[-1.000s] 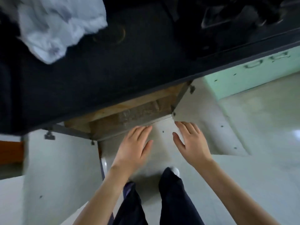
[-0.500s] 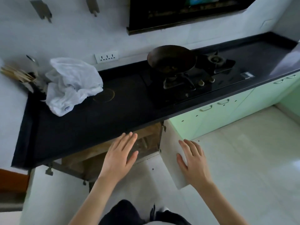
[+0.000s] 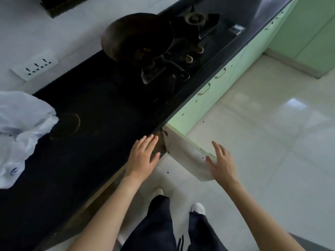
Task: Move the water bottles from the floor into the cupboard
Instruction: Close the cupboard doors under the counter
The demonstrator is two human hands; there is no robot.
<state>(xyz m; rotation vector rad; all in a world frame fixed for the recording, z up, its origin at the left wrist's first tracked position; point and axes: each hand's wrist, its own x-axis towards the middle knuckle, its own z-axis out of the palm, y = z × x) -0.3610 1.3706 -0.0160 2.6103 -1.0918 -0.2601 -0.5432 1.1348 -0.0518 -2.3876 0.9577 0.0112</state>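
Note:
No water bottle is in view. The cupboard under the black counter stands open, its right door (image 3: 183,153) swung out toward me; only a sliver of the inside shows. My left hand (image 3: 143,156) hovers flat over the counter's front edge, fingers apart, holding nothing. My right hand (image 3: 221,162) is open too, its fingers resting against the outer edge of the open door.
A black countertop (image 3: 87,142) carries a dark wok (image 3: 137,37) on a gas hob (image 3: 195,22) and a white plastic bag (image 3: 20,131) at the left. Green cupboard doors (image 3: 213,87) run to the right. My legs and white shoes (image 3: 198,208) stand on pale floor tiles (image 3: 272,142).
The view has risen and swung right, from the cupboard's inside to the counter and hob. Both hands stayed open; the right hand has moved onto the door's outer edge.

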